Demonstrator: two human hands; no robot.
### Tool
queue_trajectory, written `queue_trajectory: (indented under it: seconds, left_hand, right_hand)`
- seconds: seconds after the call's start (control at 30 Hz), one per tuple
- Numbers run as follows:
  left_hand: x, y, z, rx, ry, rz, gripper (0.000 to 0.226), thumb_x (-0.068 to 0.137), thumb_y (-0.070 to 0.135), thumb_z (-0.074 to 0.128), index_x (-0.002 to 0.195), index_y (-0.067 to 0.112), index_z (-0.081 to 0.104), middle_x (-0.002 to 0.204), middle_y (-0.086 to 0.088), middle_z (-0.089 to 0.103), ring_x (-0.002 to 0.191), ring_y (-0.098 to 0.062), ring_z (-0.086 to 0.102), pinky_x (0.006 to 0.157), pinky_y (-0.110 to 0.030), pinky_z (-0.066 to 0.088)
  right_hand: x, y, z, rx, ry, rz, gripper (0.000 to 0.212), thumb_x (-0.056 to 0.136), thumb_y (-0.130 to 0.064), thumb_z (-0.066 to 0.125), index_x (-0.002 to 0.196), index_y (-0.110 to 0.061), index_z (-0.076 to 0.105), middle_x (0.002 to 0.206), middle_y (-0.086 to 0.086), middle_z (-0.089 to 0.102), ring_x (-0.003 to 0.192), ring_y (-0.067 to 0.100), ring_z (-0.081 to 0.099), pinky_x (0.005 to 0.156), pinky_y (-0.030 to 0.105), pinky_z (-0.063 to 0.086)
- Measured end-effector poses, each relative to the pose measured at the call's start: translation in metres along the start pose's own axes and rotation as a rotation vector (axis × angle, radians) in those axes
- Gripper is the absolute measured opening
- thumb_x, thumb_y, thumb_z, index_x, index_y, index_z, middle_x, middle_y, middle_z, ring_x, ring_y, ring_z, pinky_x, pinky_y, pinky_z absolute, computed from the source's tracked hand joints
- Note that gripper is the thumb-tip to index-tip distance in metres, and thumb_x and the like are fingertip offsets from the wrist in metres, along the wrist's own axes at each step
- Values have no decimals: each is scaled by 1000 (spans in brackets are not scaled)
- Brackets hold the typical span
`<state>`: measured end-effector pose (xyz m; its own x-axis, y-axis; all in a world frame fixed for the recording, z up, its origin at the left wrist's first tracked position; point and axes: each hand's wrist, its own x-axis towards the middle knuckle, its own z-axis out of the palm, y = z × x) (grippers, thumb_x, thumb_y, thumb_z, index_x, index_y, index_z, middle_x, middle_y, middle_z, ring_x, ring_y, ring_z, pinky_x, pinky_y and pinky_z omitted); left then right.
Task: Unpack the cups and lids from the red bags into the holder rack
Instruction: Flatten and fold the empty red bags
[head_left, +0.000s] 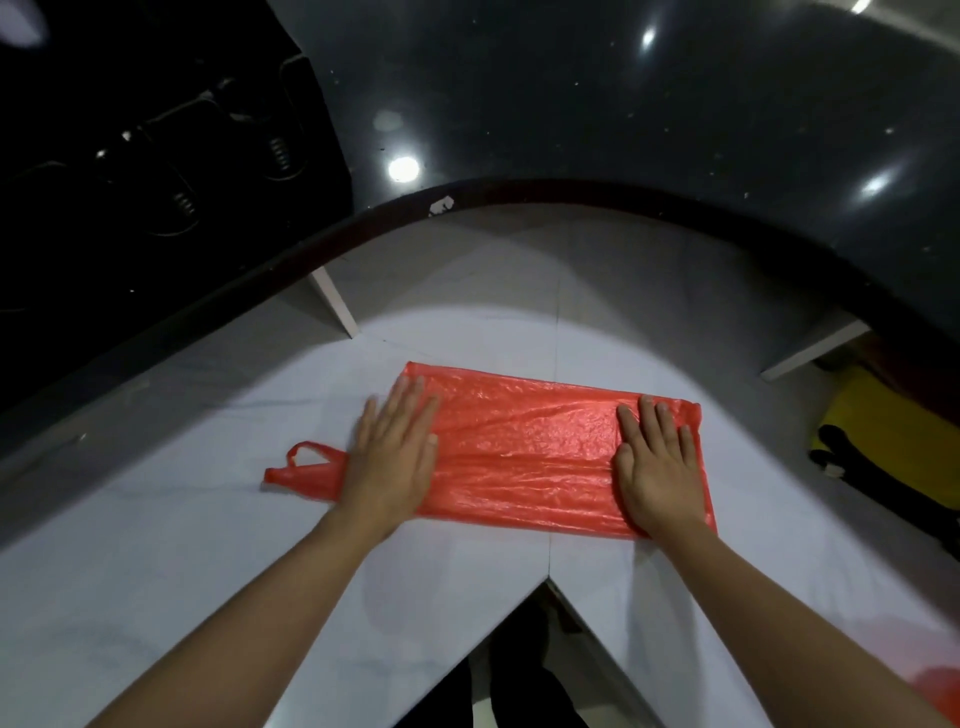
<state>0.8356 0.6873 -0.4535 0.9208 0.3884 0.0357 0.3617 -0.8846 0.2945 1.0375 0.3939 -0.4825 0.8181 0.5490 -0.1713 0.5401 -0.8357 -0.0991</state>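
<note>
A red plastic bag (524, 447) lies flat and smoothed out on the white counter (156, 545). Its handle loops stick out to the left of my left hand. My left hand (395, 457) presses flat on the bag's left end, fingers straight. My right hand (657, 462) presses flat on its right end, fingers straight. The black holder rack (171, 171) with round openings and springs sits at the upper left on the dark upper counter. No cups or lids are in view.
A raised dark glossy counter (623, 114) curves behind the white surface. A yellow and black object (883, 447) lies in the shelf at the right. Another bit of red plastic (940, 696) shows at the bottom right corner.
</note>
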Motion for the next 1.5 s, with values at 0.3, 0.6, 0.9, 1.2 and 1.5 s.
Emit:
queue_trajectory:
  seconds: [0.3, 0.6, 0.9, 1.2, 1.5]
  left_hand:
    - [61, 123, 62, 91, -297, 142, 57, 106, 41, 20, 161, 30, 10, 169, 2, -3, 155, -19, -12, 124, -52, -4]
    - [53, 44, 52, 145, -189, 38, 58, 104, 46, 19, 160, 34, 13, 169, 7, 2, 155, -14, -7, 125, -45, 0]
    - [31, -25, 27, 120, -189, -81, 62, 102, 48, 6, 161, 27, 4, 169, 5, -4, 154, -12, -13, 126, -46, -1]
    - [58, 108, 29, 130, -80, 38, 63, 102, 42, 17, 160, 20, 18, 169, -3, 1, 155, -21, -9, 124, -54, 2]
    - [68, 207, 93, 80, -275, 83, 59, 105, 41, 18, 161, 25, 8, 169, 3, -5, 155, -18, -12, 123, -51, -7]
  right_hand:
    - [-1, 2, 4, 19, 32, -11, 63, 101, -42, 8, 161, -26, 17, 168, 2, 10, 156, 20, 0, 126, 46, 3]
    - [1, 3, 8, 20, 18, 5, 60, 102, -43, 7, 161, -30, 7, 168, -1, -1, 155, 16, -11, 126, 44, -2]
    - [0, 1, 4, 52, 23, -8, 60, 102, -43, 9, 161, -30, 12, 169, -1, 3, 155, 17, -9, 126, 46, 0]
    - [9, 22, -13, 84, 133, -4, 56, 104, -43, 21, 154, -20, 28, 169, 5, 9, 156, 20, -2, 127, 46, 3]
    - [4, 31, 6, 84, 53, 34, 58, 107, -37, 20, 161, -18, 13, 169, 2, 1, 155, 18, -10, 126, 45, 0]
